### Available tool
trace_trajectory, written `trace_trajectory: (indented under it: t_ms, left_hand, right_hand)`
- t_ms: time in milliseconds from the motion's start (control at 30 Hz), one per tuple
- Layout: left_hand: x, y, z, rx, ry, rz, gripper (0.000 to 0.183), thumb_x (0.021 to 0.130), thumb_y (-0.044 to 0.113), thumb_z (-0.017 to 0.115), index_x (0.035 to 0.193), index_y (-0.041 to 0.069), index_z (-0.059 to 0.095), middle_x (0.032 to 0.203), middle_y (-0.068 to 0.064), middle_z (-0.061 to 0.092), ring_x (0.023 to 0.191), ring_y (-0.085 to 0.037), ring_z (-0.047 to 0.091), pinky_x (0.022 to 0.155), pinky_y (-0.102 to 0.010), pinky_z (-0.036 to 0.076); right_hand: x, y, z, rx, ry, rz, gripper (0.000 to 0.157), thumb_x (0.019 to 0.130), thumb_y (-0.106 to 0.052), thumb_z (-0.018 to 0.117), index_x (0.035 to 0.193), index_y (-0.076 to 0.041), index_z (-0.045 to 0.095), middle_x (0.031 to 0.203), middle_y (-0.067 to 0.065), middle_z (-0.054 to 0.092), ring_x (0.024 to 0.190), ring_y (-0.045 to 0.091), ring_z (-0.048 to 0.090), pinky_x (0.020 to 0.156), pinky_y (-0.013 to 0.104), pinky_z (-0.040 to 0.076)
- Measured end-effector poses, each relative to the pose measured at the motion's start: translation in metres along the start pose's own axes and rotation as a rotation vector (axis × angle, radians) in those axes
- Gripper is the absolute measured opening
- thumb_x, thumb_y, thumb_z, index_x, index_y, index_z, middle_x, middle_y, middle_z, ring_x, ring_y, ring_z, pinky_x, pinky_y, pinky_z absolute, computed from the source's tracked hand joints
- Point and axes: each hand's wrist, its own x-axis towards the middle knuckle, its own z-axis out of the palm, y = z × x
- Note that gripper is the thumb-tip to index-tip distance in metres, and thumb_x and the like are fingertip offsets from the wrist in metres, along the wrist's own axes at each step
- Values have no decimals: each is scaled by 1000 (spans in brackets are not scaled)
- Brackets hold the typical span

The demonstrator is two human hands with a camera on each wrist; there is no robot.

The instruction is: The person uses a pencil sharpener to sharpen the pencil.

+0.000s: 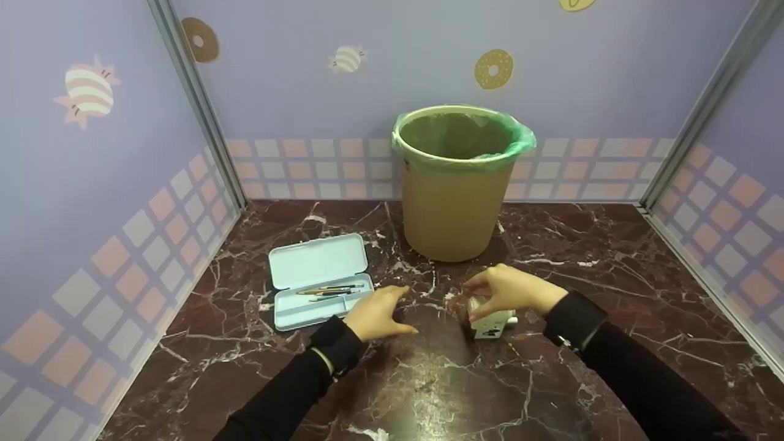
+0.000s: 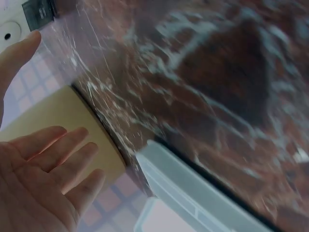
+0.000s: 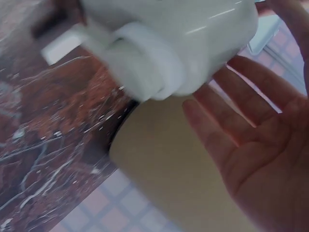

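A white hand-crank pencil sharpener [image 1: 488, 327] stands on the dark marbled table, its crank side toward the right; its rounded body [image 3: 212, 29] fills the top of the right wrist view. Over it hovers my right hand [image 1: 511, 289], thumb near the front and loosely spread fingers behind. In the left wrist view the sharpener's round pencil hole [image 2: 7, 36] shows at the corner. My left hand [image 1: 376, 315] has its thumb and fingers spread, holding nothing, beside a pale blue pencil case [image 1: 318, 263]. The case lies with its lid up; several pencils [image 1: 331, 290] rest inside.
Behind the hands stands a tan bin [image 1: 453, 208] with a green plastic liner [image 1: 522, 142] folded over its rim. Patterned panels [image 1: 343, 110] enclose the table at the back and both sides.
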Motion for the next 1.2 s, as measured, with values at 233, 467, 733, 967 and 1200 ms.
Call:
trace_trajectory:
  t_ms: [233,467,733,967,1200]
  left_hand:
    - [7,11,9,12,-16,36,89,78,47,85,146,0,52,148,-22,57,136,-37,57,116,-48,44]
    - [9,15,17,19,-6,56,88,77,47,85,146,3,53,145,-18,61,133,-33,60,114,-46,46]
    - [10,19,21,0,-10,42,89,78,48,85,148,4,52,149,-17,58,138,-33,57,116,-47,45]
    - [13,22,25,-1,-12,36,92,78,51,84,150,5,50,151,-14,57,139,-31,56,117,-45,44]
    - [19,32,26,-53,47,0,91,78,53,84,152,12,48,151,-11,58,137,-30,58,112,-47,48]
  right_hand:
    - [-22,17,5,52,2,-7,59,76,-28,87,126,-2,71,110,12,79,84,11,70,76,26,56]
    - [-30,27,16,85,37,-10,53,79,-24,86,127,-5,71,110,12,78,84,10,68,73,23,52]
    - [-33,29,24,96,150,2,41,81,-26,85,115,-8,76,100,7,80,76,5,67,66,21,50]
    - [-33,23,31,175,285,116,41,84,-31,83,113,-3,75,98,11,80,77,11,73,65,21,54]
    - [-26,8,31,300,397,240,38,83,-34,83,106,-5,76,94,12,80,80,17,75,63,21,53]
